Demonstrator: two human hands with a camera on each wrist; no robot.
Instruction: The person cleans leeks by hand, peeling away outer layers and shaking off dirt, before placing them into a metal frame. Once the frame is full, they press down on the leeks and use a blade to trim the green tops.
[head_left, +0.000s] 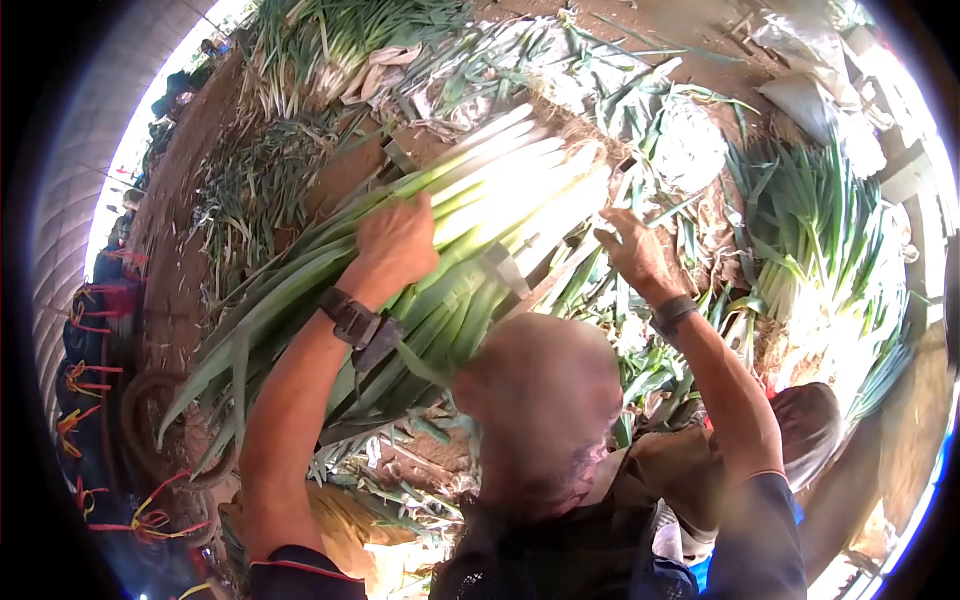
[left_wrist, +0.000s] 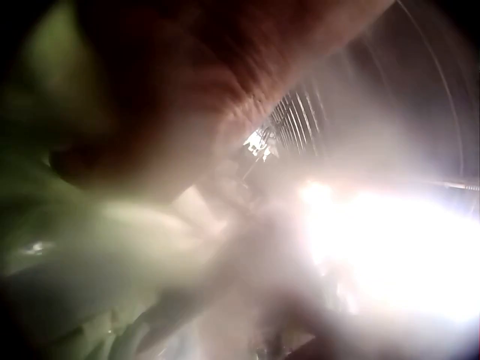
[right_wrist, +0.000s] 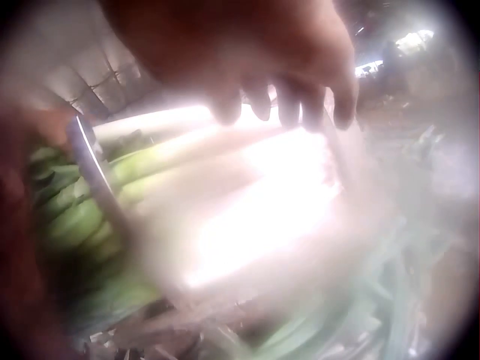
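A thick bundle of long green onions (head_left: 500,190) lies slantwise in a metal rack, between an upright plate (head_left: 507,270) at the front and another at the back. My left hand (head_left: 397,245) is on top of the leaves, its fingers curled down into the stalks it grips; the fingertips are hidden in the head view. At the white root ends, my right hand (head_left: 637,255) hangs beside the bundle with fingers spread. In the right wrist view, the loose fingers of that hand (right_wrist: 255,52) overlap the glaring white shanks (right_wrist: 247,195). The left wrist view is mostly blurred.
More green onions are heaped at the right (head_left: 815,250) and at the back left (head_left: 320,50). Trimmed leaves (head_left: 245,185) litter the dirt floor around the rack. A pale sack (head_left: 805,105) lies at the back right. Dark bundles with red and yellow ties (head_left: 85,380) line the left.
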